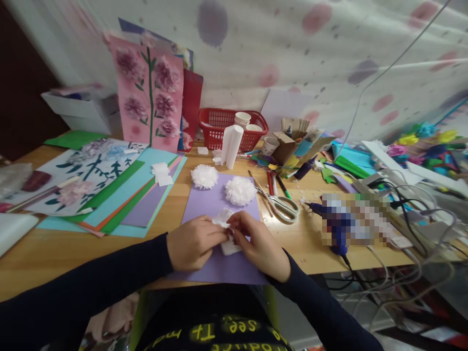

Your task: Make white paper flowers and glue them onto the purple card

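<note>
Over a purple sheet [234, 270] my left hand [193, 243] pinches the left side of a piece of white tissue paper [223, 217]. From the right, my right hand [261, 243] has its thumb and index finger closed on the same piece. More white paper [231, 247] lies just beneath my fingers, partly hidden by them. Two fluffy white paper flowers sit beyond my hands: one [204, 176] at the sheet's upper left corner, the other [240, 190] on its upper right.
Scissors [285, 209], a brush and markers lie right of the sheet, a blue glue gun [340, 229] farther right among cables. Coloured papers [127, 195] spread at left. A white roll [232, 146] stands before a red basket [212, 117].
</note>
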A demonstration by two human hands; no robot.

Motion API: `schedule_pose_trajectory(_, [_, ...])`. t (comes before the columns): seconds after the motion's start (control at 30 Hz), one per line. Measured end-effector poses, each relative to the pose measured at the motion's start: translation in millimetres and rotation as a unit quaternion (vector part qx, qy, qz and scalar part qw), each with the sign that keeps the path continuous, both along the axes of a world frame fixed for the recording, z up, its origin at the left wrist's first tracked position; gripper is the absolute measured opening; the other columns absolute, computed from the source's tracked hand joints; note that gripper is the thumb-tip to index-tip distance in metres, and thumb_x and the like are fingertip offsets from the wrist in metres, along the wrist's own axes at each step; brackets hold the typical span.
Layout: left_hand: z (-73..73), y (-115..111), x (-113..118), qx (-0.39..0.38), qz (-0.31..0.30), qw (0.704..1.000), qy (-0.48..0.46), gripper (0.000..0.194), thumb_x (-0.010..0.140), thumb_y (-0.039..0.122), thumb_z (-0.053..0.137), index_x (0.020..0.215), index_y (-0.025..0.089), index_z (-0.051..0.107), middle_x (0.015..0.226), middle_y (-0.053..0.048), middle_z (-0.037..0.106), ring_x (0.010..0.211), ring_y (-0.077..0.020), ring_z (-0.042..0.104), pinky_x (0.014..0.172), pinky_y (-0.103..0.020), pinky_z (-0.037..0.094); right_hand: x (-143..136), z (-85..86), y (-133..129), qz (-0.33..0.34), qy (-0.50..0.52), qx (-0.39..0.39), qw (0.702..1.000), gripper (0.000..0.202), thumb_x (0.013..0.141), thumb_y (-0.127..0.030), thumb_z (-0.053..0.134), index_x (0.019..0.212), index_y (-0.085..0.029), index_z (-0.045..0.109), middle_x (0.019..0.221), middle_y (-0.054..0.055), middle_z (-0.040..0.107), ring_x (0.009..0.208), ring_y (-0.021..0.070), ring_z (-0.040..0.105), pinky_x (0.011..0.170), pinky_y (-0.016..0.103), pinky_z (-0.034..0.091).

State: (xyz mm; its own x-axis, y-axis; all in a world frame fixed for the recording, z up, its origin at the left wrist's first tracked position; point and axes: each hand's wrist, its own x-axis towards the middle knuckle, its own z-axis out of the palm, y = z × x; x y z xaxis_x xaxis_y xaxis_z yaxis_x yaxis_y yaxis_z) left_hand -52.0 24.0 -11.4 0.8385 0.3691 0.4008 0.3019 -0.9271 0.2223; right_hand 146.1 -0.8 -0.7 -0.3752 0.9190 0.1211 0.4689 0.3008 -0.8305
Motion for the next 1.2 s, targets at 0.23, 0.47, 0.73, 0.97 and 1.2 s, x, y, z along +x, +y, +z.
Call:
schedule_pose_trajectory(0.23, [1.3,-1,-4,0.007,0.018,1.000,0.008,0.042,0.074,0.003,0.042,0.114,0.009,0.057,0.124,-0.015,0.060,0.103,-0.0224,0.060,0.089,-0.037,0.047,9,1.6,-11,0.067,0.000,0.022,0.998,0.015,0.090,-0.011,0.038,0.102,-0.020,0.040,0.086,0.004,0.063,0.078,0.0145,0.059,0.073,0.030,0.047])
schedule_pose_trajectory(0.47, [-1.6,-1,-2,0.039,-0.017,0.999,0.004,0.040,0.078,0.002,0.041,0.114,0.007,0.058,0.119,-0.017,0.064,0.099,-0.0235,0.061,0.083,-0.039,0.051,24,-6.4,-22,0.128,-0.053,0.163,0.977,0.028,0.088,-0.008,0.041,0.114,-0.018,0.045,0.097,0.008,0.065,0.087,0.0161,0.062,0.078,0.030,0.052])
schedule_pose_trajectory(0.73, [2.9,-1,-5,-0.016,0.004,0.997,-0.073,0.032,0.079,0.003,0.043,0.101,0.014,0.064,0.103,-0.011,0.070,0.094,-0.0191,0.064,0.085,-0.037,0.052,26,-8.3,-32,0.126,-0.210,0.281,0.928,0.037,0.090,-0.023,0.047,0.124,-0.010,0.050,0.119,0.016,0.060,0.112,0.0260,0.051,0.093,0.044,0.046])
schedule_pose_trajectory(0.97, [8.4,22,9,-0.161,0.267,0.942,-0.124,0.036,0.074,0.029,0.068,0.105,0.011,0.064,0.092,-0.008,0.067,0.079,-0.0186,0.063,0.073,-0.033,0.054,20,-7.4,-31,0.121,-0.275,0.264,0.916,0.033,0.093,-0.023,0.045,0.121,-0.010,0.055,0.120,0.014,0.060,0.107,0.0267,0.050,0.089,0.043,0.045])
schedule_pose_trajectory(1.2, [12.8,15,31,-0.189,0.231,0.938,-0.177,0.010,0.077,0.013,0.061,0.072,0.015,0.069,0.068,-0.001,0.067,0.065,-0.0131,0.061,0.064,-0.024,0.049,20,-13.0,-28,0.124,-0.313,0.280,0.899,0.036,0.089,-0.013,0.045,0.123,-0.011,0.053,0.122,0.013,0.058,0.106,0.0263,0.051,0.089,0.042,0.044])
